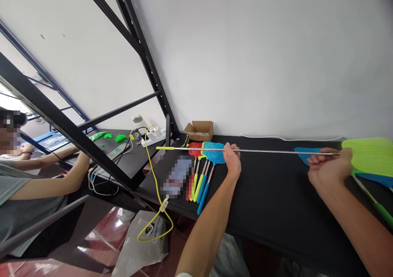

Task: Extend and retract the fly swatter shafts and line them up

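Note:
A fly swatter with a long, thin metal rod (pixel 270 151) is held level above the black table. Its yellow-green handle (pixel 165 148) points left. My left hand (pixel 232 158) is closed around the middle of the rod. At the rod's right end, my right hand (pixel 330 166) is closed on it, beside a yellow-green mesh swatter head (pixel 368 156). I cannot tell if that head belongs to the held rod. Under the rod, left of my left hand, several swatters lie side by side, with a blue head (pixel 213 156) and a red head (pixel 194 149).
A small open cardboard box (pixel 201 130) stands against the wall. A phone-like, pixelated object (pixel 178 176) lies near a yellow cable (pixel 151 158). Black metal frame bars (pixel 123 23) rise at left. Beyond them a co-worker's arm (pixel 52 187) reaches over another table. Blue swatter parts lie by my right hand.

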`<state>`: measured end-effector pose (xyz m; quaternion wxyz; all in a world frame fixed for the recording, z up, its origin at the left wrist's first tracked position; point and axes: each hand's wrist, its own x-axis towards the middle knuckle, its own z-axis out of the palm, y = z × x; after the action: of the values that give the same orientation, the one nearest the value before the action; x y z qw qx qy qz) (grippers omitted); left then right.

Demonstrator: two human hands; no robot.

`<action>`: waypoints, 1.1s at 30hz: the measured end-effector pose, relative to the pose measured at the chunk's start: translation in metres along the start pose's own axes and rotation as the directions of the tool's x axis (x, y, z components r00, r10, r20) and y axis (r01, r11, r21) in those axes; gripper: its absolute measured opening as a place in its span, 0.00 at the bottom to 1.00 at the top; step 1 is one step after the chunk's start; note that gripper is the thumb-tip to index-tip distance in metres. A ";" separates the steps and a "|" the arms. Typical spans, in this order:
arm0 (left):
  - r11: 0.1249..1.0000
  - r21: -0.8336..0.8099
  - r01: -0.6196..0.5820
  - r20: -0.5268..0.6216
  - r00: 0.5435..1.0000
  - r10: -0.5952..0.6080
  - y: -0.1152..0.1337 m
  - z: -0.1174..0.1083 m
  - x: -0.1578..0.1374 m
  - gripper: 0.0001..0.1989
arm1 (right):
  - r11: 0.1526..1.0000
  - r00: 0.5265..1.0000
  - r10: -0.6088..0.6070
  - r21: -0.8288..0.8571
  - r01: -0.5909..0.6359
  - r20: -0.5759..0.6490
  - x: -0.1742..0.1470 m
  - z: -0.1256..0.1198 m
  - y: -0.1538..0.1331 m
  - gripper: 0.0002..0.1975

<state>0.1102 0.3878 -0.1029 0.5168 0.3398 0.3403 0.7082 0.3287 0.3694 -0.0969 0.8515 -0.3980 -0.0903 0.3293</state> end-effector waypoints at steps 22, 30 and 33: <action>0.966 0.241 -0.094 0.396 0.918 -0.010 -0.013 0.008 -0.013 0.28 | 0.999 0.929 -0.008 -0.032 0.022 0.371 -0.038 0.012 0.025 0.26; 0.954 0.276 -0.114 0.421 0.907 -0.014 -0.015 0.009 -0.016 0.27 | 0.999 0.920 -0.013 -0.037 0.030 0.391 -0.044 0.014 0.026 0.27; 0.935 0.319 -0.155 0.482 0.876 -0.019 -0.016 0.011 -0.018 0.28 | 0.998 0.897 0.021 -0.065 0.009 0.442 -0.053 0.016 0.031 0.27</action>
<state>0.1313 0.3755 -0.1128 0.4906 0.6016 0.3097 0.5490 0.2664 0.3606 -0.1036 0.7941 -0.3405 -0.2910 0.4107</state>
